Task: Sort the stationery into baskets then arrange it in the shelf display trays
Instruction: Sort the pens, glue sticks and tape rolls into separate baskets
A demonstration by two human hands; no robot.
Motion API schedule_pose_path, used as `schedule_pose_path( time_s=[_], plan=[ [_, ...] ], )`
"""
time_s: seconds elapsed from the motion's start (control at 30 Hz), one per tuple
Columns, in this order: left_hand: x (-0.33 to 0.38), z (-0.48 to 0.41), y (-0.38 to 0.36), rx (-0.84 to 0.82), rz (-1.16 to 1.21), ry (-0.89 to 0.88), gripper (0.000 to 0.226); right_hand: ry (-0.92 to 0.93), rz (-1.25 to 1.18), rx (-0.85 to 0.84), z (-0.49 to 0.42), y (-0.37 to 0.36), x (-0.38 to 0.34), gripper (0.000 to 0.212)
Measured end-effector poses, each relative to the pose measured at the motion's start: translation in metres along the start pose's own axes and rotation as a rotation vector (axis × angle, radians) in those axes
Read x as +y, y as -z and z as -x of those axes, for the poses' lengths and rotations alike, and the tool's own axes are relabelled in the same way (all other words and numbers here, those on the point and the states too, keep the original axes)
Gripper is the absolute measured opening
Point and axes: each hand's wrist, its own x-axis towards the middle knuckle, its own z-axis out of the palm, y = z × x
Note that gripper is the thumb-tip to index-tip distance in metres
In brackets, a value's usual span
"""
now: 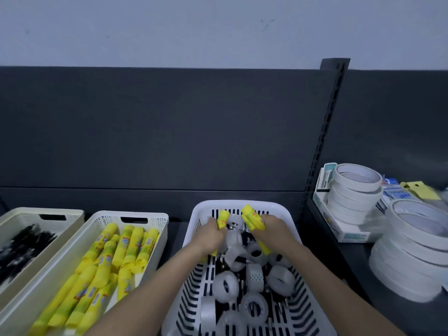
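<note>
At the far left stood a beige basket [17,220] holding a heap of black items, too blurred to name. Just beside it sat a cream basket [158,230] filled with yellow glue sticks [104,270], most lying lengthwise and piled over one another. Both baskets rested on a dark shelf [174,229] with a dark back panel [169,129] behind them.

In the middle sat a white slotted basket [194,275]. Both forearms reached into its far end. The left grip [213,232] was clenched round a yellow stick [223,220] whose top stood up above the knuckles while its lower end showed below the palm. Near it, the right grip [274,227] was clenched round a small bunch of yellow sticks [252,218], tilted toward the left, their lower ends poking out beneath the wrist. Both bunches were held just above the basket's contents. Under them lay clear tape rolls [225,284], some flat and some on edge, with dark pen-like pieces [280,305] between them.

To the right rose a slotted shelf post [332,117]. Beyond it, on the neighbouring shelf, a stack of white tape rolls [354,190] stood in an open carton [339,230], a yellow tag [419,190] lay behind, and a larger stack of white rolls [412,251] stood nearest the right edge.
</note>
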Motion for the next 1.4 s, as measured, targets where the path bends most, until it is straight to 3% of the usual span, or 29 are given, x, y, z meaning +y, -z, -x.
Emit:
schedule_pose_path(
  time_s=[0.13, 0.2, 0.3, 0.37, 0.43, 0.53, 0.67, 0.77, 0.93, 1.1, 1.2, 1.3, 1.4],
  plan=[
    [-0.005, -0.003, -0.008, -0.022, 0.255, 0.022, 0.021, 0.016, 0.055, 0.016, -0.009, -0.011, 0.004, 0.026],
    [-0.005, -0.009, 0.001, 0.027, 0.274, 0.036, 0.019, 0.028, 0.070, 0.009, -0.011, -0.010, 0.007, 0.020],
    [-0.004, -0.016, 0.008, 0.086, -0.163, 0.047, 0.016, 0.042, 0.025, 0.009, -0.013, -0.011, 0.013, 0.021],
    [0.000, -0.017, -0.001, 0.008, -0.483, 0.049, 0.025, 0.055, -0.008, 0.009, -0.012, -0.014, 0.017, 0.012],
    [0.001, -0.021, -0.014, -0.031, -0.620, 0.093, 0.028, 0.060, -0.030, 0.014, -0.011, -0.016, 0.019, 0.011],
    [-0.001, -0.030, -0.023, 0.009, -0.501, 0.194, 0.037, 0.069, -0.112, 0.008, -0.011, -0.016, 0.022, 0.025],
    [-0.003, -0.031, -0.022, 0.029, -0.331, 0.283, 0.045, 0.079, -0.213, 0.016, -0.007, -0.019, 0.023, 0.019],
    [-0.001, -0.026, -0.016, 0.019, -0.345, 0.204, 0.036, 0.037, -0.281, 0.022, -0.006, -0.019, 0.019, 0.007],
    [-0.003, -0.003, -0.016, -0.094, -0.316, 0.125, 0.010, -0.012, -0.427, 0.017, -0.002, -0.019, 0.002, 0.018],
    [0.000, 0.010, 0.014, -0.017, -0.181, 0.087, 0.008, -0.033, -0.561, 0.007, 0.008, -0.016, -0.020, 0.027],
    [0.001, 0.013, 0.014, -0.102, -0.274, 0.047, 0.003, -0.037, -0.570, 0.025, 0.013, -0.017, -0.032, 0.029],
    [-0.005, 0.006, -0.002, -0.168, -0.340, 0.033, 0.010, -0.048, -0.550, 0.068, 0.019, -0.016, -0.033, 0.024],
    [-0.010, -0.001, -0.011, -0.123, -0.311, 0.035, 0.023, -0.087, -0.502, 0.072, 0.030, -0.017, -0.022, 0.025]
  ],
)
